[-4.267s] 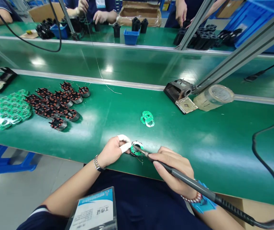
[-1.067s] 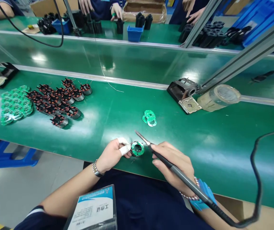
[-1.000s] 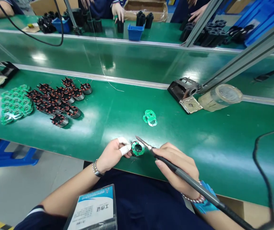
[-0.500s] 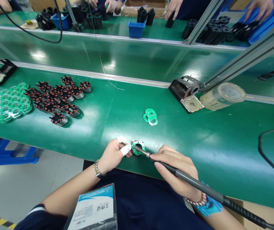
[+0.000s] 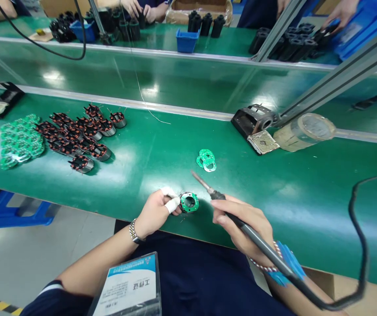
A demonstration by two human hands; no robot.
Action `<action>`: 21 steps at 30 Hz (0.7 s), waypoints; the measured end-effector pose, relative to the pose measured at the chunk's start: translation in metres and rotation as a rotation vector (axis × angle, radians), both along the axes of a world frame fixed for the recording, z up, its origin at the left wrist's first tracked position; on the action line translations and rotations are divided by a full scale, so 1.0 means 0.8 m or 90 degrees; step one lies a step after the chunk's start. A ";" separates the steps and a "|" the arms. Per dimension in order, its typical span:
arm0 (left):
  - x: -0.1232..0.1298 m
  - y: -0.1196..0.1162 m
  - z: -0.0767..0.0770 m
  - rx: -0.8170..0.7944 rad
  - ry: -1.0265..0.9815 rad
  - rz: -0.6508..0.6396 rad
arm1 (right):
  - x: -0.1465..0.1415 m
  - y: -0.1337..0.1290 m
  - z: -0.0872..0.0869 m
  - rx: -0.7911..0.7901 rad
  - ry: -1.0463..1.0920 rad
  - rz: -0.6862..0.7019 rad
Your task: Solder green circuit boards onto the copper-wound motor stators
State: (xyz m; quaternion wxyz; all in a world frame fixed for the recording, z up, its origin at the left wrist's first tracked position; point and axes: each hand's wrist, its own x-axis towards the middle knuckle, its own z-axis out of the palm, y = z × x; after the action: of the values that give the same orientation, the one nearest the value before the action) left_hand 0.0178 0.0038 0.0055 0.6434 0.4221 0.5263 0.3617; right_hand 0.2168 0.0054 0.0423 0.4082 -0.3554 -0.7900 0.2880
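Head view: the left hand [image 5: 152, 213] has its fingers pinched on the ring [image 5: 195, 207], close to the worktop's [image 5: 290, 197] near edge. The right hand's [image 5: 252, 221] fingers are closed around the iron [image 5: 262, 245]; its tip is apart from the ring.

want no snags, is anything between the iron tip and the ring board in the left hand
Nothing visible stands between the tip of the soldering iron in the right hand and the ring board in the left hand; the loose boards lie farther out.

Navy shirt [image 5: 201, 276] — metal watch [image 5: 133, 231], beaded bracelet [image 5: 257, 264], blue wristband [image 5: 290, 263] — white finger covers [image 5: 173, 205].
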 end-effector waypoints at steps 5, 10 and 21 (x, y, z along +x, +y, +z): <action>0.001 0.001 -0.001 0.007 -0.004 0.001 | -0.010 0.032 -0.011 0.004 -0.130 0.180; -0.013 -0.006 -0.007 0.048 0.074 -0.010 | -0.014 0.042 -0.017 0.004 -0.230 0.200; -0.015 -0.013 -0.009 0.176 0.184 -0.053 | -0.022 0.009 -0.037 0.045 -0.178 -0.015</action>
State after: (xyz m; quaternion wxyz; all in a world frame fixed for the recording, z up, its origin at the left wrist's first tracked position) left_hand 0.0058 -0.0066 -0.0016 0.5117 0.5753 0.5406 0.3391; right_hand 0.1991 0.0129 0.0129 0.3098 -0.3865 -0.8446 0.2031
